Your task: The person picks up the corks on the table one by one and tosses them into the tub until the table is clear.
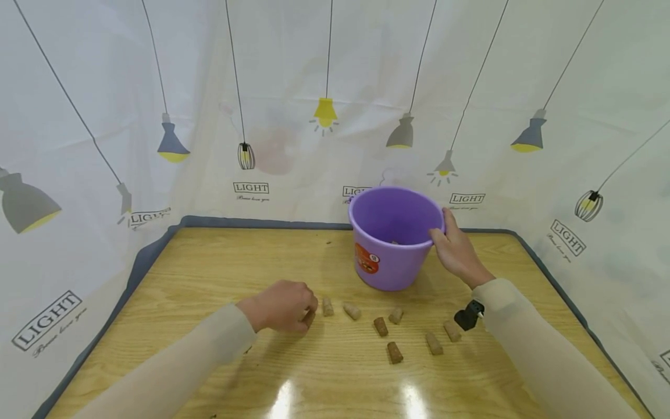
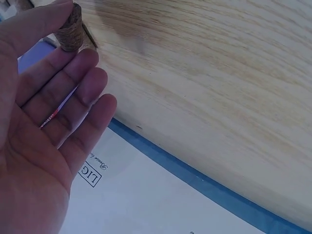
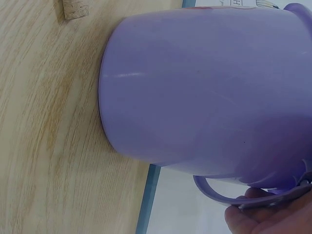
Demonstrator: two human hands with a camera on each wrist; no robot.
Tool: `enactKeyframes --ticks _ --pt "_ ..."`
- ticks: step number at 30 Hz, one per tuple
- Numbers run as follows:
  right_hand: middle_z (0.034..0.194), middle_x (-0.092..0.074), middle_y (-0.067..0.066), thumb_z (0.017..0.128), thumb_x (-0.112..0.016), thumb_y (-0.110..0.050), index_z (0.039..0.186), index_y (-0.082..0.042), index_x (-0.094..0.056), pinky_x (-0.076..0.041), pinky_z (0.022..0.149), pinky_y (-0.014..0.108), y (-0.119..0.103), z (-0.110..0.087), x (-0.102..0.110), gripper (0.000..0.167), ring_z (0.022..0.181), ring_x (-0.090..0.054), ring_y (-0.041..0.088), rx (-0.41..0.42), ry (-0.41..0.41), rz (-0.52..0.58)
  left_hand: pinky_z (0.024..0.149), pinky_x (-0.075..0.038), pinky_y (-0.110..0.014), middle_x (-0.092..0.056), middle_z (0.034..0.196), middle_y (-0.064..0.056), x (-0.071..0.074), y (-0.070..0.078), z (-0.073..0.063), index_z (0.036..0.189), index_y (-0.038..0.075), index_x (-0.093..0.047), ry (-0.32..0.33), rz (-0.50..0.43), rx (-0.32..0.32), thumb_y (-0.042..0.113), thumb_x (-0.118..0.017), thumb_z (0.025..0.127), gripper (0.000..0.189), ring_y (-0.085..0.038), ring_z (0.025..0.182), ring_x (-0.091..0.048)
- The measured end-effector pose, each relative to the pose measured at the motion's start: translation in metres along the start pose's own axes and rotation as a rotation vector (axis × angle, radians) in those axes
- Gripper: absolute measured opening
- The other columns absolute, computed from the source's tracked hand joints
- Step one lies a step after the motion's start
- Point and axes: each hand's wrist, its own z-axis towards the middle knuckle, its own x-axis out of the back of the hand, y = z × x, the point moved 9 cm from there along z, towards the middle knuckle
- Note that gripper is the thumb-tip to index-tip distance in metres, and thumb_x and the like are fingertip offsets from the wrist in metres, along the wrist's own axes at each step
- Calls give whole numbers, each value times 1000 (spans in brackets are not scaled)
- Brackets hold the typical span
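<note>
A brown cork (image 2: pixel 71 31) is pinched between the thumb and fingertip of my left hand (image 1: pixel 285 305); the other fingers are loosely bent. In the head view this hand hides its cork and is low over the table, just left of a pale cork (image 1: pixel 327 306). My right hand (image 1: pixel 460 253) grips the purple bucket (image 1: pixel 392 265) at its right rim, with fingers around the handle (image 3: pixel 219 196) in the right wrist view. A small light piece shows inside the bucket. Several more corks, including a dark brown cork (image 1: pixel 395 352), lie in front of the bucket.
The wooden table (image 1: pixel 209 279) has a blue-grey edge (image 1: pixel 262 223). Behind and beside it hangs a white cloth (image 1: pixel 293 70) printed with lamps. A small black device (image 1: pixel 469 315) is attached at my right wrist, above the table.
</note>
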Motion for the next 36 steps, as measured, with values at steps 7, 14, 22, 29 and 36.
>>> enactKeyframes --ticks 7,14,22,29,36 --pt "165 -25 24 107 -31 -38 166 -11 3 -25 120 63 0 0 0 73 150 -27 44 4 1 10 62 -49 -25 -58 71 17 9 0 0 67 28 -61 65 -26 -13 17 -79 85 29 -2 69 -51" --pt "164 -28 25 106 -32 -37 166 -11 1 -27 119 63 -1 -1 1 73 149 -29 45 10 11 7 65 -49 -26 -67 78 9 21 4 2 70 28 -61 176 10 -34 22 -81 84 25 -6 75 -52" --pt "164 -28 26 105 -32 -38 166 -11 2 -28 118 64 2 0 1 74 149 -28 46 -8 13 -5 74 -55 -30 -70 88 11 30 3 5 78 31 -67 241 12 -6 29 -82 86 17 -9 85 -58" --pt "164 -27 27 106 -32 -38 165 -10 3 -27 119 63 3 2 1 75 149 -28 46 -12 13 -16 70 -55 -29 -71 90 11 42 4 8 78 31 -69 329 22 21 34 -83 86 17 -10 80 -56" --pt "165 -24 25 106 -32 -40 165 -11 5 -25 119 64 4 1 0 75 150 -26 46 -26 5 -3 68 -54 -27 -71 89 11 58 9 11 82 29 -71 462 74 22 34 -82 86 14 -10 79 -56"
